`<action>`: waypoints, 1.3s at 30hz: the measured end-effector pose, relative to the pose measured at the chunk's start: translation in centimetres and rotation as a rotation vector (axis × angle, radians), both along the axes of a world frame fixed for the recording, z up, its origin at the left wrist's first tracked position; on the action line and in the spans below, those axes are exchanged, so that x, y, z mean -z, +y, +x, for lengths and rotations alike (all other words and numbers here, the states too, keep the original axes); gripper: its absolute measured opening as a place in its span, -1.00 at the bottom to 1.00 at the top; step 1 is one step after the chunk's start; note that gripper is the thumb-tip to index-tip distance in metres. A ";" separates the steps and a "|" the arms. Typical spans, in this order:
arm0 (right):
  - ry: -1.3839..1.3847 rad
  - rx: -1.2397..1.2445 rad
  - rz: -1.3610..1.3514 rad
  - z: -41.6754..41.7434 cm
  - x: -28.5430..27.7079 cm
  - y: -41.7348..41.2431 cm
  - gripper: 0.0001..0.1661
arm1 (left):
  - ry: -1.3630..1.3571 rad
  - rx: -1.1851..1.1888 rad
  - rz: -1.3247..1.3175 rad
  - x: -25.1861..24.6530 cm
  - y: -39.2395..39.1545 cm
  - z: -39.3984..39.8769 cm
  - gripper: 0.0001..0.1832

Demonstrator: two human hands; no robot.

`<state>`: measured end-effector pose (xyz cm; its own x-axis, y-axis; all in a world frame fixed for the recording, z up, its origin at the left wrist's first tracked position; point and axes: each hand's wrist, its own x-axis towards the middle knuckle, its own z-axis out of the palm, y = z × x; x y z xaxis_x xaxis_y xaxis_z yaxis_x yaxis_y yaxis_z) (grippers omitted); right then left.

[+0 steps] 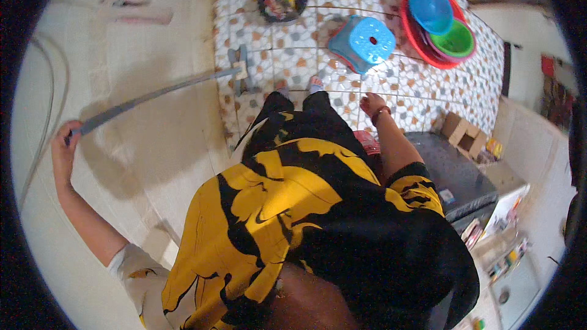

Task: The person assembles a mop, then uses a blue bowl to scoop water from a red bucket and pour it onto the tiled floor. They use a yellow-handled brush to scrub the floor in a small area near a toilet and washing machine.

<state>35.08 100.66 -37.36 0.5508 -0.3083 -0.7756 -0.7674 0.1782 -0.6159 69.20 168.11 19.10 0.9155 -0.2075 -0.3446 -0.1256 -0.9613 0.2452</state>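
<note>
My left hand (64, 146) grips the top end of a long grey pole (146, 97) beside the pale wall. The pole slopes down to a cross-shaped grey foot (239, 71) with a pale block at its middle, resting on the patterned tile floor. My right hand (373, 104), with a dark red band at the wrist, hangs at my right side above the floor. Nothing shows in it, and its fingers are loosely curled and slightly apart.
A blue plastic stool (371, 39) stands ahead of my feet. Right of it, blue and green basins (430, 7) sit in a red tub (415, 48). A round black container (282, 2) holds mixed items. Near my right arm are a black chest-like surface (451, 169) and an open cardboard box (463, 135).
</note>
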 end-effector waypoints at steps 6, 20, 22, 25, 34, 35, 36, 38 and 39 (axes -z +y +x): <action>-0.098 -0.158 -0.064 1.1 -2.9 3.6 -0.74 | -0.173 0.235 0.106 7.1 12.1 3.0 -0.57; -0.242 0.577 0.383 -1.6 -2.1 12.4 -0.63 | -0.333 0.162 0.638 11.2 10.1 5.4 -0.51; -0.277 0.430 0.173 -4.0 0.0 12.7 -0.68 | -0.357 0.252 0.497 11.8 7.4 5.9 -0.53; -0.183 0.330 0.112 -6.7 2.4 12.5 -0.75 | -0.386 0.279 0.439 13.2 6.6 7.2 -0.55; -0.043 0.849 0.328 -9.0 -5.0 17.0 -0.82 | -0.220 0.257 0.365 16.6 6.8 7.5 -0.55; 0.041 0.788 0.190 -9.5 -5.7 16.3 -0.82 | -0.199 0.264 0.344 17.5 6.1 7.5 -0.55; 0.049 0.782 0.150 -10.6 -6.4 15.8 -0.78 | -0.173 0.281 0.325 18.5 4.7 7.4 -0.55; -0.117 0.802 0.243 -11.3 -7.5 15.8 -0.70 | -0.138 0.314 0.301 20.5 3.2 6.7 -0.55; -0.151 0.818 0.265 -11.0 -8.1 16.0 -0.67 | -0.121 0.333 0.294 21.3 2.8 6.3 -0.55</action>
<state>24.05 116.69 -29.23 0.3381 -0.4721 -0.8141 -0.2491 0.7893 -0.5612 75.52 170.90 -2.25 0.8529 -0.4065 -0.3277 -0.4502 -0.8904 -0.0671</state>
